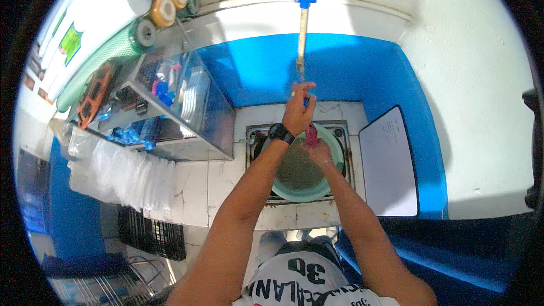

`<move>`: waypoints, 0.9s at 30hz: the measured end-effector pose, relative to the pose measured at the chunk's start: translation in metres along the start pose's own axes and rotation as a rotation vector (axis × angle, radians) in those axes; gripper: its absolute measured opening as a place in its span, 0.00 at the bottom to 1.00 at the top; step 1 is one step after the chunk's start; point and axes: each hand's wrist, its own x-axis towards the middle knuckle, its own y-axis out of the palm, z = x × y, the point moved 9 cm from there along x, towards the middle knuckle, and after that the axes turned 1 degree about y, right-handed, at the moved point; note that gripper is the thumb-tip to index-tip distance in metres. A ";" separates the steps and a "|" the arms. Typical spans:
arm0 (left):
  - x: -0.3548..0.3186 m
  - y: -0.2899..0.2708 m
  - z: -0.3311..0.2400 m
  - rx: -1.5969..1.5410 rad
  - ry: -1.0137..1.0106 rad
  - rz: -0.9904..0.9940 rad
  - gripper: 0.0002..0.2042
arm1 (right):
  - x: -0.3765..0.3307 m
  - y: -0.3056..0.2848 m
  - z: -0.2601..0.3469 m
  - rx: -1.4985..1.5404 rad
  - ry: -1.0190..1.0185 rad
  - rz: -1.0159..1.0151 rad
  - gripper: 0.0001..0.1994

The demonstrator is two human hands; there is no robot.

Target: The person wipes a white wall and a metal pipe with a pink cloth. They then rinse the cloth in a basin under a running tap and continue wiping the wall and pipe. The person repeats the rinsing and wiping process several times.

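A pale pipe (302, 28) with a blue fitting at its top runs down the wall to a tap that is mostly hidden by my left hand (299, 105). The fingers of this hand, its wrist in a black watch, close round the blue tap part (306, 102). Below, a light green basin (338, 147) of murky water stands in the sink recess. My right hand (318, 152) is over the basin's far right part, closed on a dark pink cloth-like piece (311, 135). Its fingers partly hide the piece.
To the left stands a glass-sided cabinet (212, 110) with bagged items. White plastic bags (124, 175) hang over the counter (190, 184). Rolls of mesh and sheeting (141, 34) lie above. A white board (390, 164) leans at the right, and a black crate (150, 232) sits lower left.
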 end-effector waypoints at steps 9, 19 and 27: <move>0.000 -0.018 -0.019 -0.003 0.226 0.101 0.28 | -0.145 -0.078 0.063 -0.331 -0.244 -0.047 0.31; -0.108 -0.020 0.020 -0.003 -0.026 -0.144 0.31 | -0.136 -0.009 0.006 -0.390 -0.316 -0.202 0.23; -0.223 0.052 0.056 0.308 0.228 0.916 0.43 | -0.183 0.013 0.024 -0.656 -0.629 0.068 0.19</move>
